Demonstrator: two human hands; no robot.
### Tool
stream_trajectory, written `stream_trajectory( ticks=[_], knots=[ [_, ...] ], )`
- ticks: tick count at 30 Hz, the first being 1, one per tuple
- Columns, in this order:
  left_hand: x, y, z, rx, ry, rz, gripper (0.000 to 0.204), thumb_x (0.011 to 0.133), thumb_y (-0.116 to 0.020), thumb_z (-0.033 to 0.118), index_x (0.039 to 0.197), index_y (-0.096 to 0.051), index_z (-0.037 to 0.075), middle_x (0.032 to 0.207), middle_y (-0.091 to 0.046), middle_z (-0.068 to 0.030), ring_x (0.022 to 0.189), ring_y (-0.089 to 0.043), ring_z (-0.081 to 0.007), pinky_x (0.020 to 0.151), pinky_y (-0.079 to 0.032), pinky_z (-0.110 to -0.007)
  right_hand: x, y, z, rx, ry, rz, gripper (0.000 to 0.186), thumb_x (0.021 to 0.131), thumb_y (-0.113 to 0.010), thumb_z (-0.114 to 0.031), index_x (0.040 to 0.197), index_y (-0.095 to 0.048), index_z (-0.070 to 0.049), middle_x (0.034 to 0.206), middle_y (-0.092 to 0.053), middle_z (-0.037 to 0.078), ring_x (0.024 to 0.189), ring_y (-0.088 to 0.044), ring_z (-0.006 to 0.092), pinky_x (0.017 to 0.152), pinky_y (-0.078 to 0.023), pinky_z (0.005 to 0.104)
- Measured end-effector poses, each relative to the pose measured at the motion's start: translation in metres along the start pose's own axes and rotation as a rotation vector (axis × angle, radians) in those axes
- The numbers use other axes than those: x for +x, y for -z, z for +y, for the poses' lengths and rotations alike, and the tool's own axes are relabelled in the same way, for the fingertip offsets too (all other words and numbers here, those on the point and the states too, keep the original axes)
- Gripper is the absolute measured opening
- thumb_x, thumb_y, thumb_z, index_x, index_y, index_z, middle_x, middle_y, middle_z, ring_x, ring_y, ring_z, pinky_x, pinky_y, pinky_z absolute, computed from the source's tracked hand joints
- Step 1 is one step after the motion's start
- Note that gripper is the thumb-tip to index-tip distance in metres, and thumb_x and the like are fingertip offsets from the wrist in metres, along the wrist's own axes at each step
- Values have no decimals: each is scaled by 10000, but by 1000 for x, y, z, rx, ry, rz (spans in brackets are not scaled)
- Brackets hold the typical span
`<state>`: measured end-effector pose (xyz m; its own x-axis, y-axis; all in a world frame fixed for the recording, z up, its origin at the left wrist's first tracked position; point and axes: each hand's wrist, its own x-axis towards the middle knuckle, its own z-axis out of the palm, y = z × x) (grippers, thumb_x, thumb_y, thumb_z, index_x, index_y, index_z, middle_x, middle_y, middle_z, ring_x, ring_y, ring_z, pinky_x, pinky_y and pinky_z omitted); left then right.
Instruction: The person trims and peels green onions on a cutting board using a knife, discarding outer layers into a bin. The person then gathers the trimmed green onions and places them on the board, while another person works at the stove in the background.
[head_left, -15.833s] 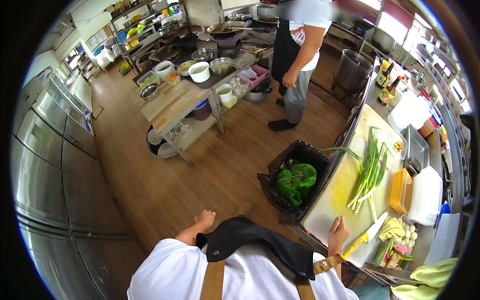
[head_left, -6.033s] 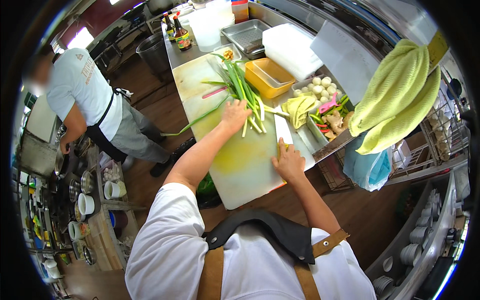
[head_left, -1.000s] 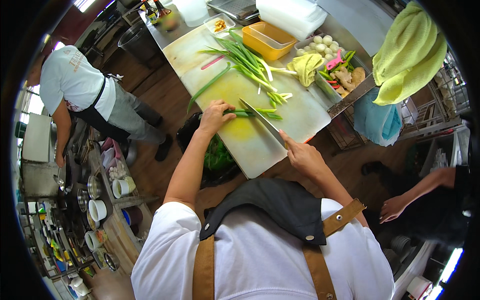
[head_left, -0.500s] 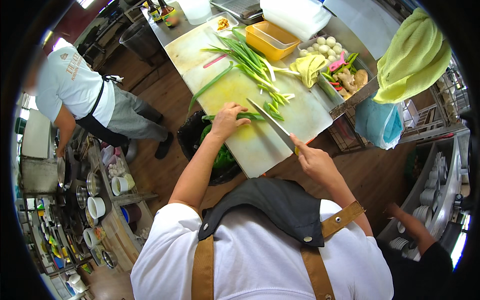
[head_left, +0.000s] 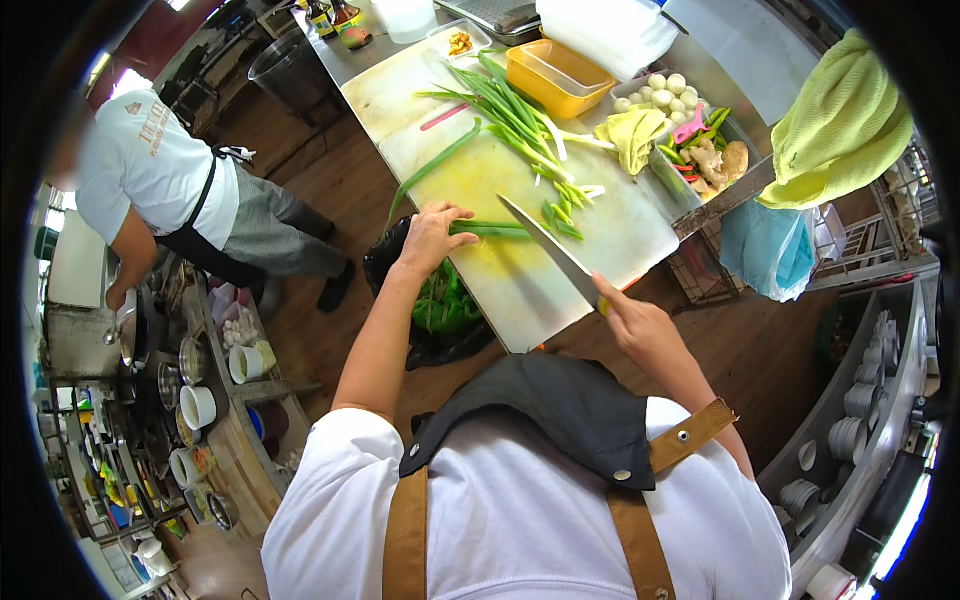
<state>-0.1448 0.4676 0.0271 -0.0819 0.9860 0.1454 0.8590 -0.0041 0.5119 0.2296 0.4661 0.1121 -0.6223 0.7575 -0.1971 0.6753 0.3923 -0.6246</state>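
My left hand [head_left: 435,240] is closed around the left end of a green spring onion stalk [head_left: 492,230] lying across the cutting board [head_left: 540,310]. In my right hand [head_left: 635,322] is the handle of a large kitchen knife [head_left: 552,252]. Its blade slants up and left, with the far part over the right end of the stalk. Cut spring onion pieces [head_left: 562,220] lie just beyond the blade. Farther back is a pile of whole spring onions [head_left: 510,110], and one loose green leaf [head_left: 430,165] curves toward the board's left edge.
Right of the board are a yellow cloth [head_left: 635,138], a yellow container [head_left: 555,80] and a metal tray of white balls, ginger and chillies [head_left: 712,160]. A black-lined bin [head_left: 385,255] with greens stands below its left edge. A co-worker [head_left: 165,170] stands at the left.
My left hand has slid left along the stalk to its end. The knife stays over the stalk's right end. The other person's arm at lower right is gone, and the whole view has shifted slightly.
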Motion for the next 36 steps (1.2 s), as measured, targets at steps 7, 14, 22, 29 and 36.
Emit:
stream_trajectory(
  ticks=[7, 14, 22, 29, 36],
  knots=[
    [-3, -14, -13, -20, 58, 45, 272, 771, -794, 299, 980, -782, 125, 979, -677, -59, 1048, -606, -262, 928, -460, -408, -11, -26, 10, -128, -77, -107, 561, 960, -459, -190, 1511, -387, -272, 969, -685, 207, 877, -653, 408, 780, -509, 507],
    [-3, -8, -8, 77, -8, 73, 221, 793, -778, 294, 939, -780, 129, 937, -679, -48, 1011, -623, -253, 877, -468, -414, -26, -4, 11, -108, -64, -126, 624, 952, -461, -158, 1541, -319, -307, 872, -676, 226, 773, -649, 422, 714, -505, 514],
    [-9, -6, -15, 135, 1, 59, 150, 805, -761, 308, 848, -757, 165, 921, -669, 0, 1009, -618, -223, 816, -431, -428, -60, -6, 24, -215, -133, -134, 602, 947, -457, -186, 1526, -358, -319, 881, -672, 193, 799, -652, 405, 750, -521, 515],
    [-27, 2, 4, 176, -52, 82, 154, 817, -758, 273, 924, -765, 162, 1110, -678, -16, 1142, -576, -224, 925, -397, -428, -56, 18, 2, 77, -201, -102, 567, 965, -461, -150, 1509, -402, -300, 818, -637, 216, 756, -636, 392, 720, -487, 474],
    [-24, -1, -2, 123, 173, 85, 280, 813, -760, 355, 1022, -746, 169, 1039, -650, -37, 1105, -580, -234, 905, -420, -465, -43, 6, 1, 29, -111, 31, 565, 974, -455, -160, 1519, -394, -296, 825, -640, 207, 765, -631, 383, 739, -490, 460]
  ],
)
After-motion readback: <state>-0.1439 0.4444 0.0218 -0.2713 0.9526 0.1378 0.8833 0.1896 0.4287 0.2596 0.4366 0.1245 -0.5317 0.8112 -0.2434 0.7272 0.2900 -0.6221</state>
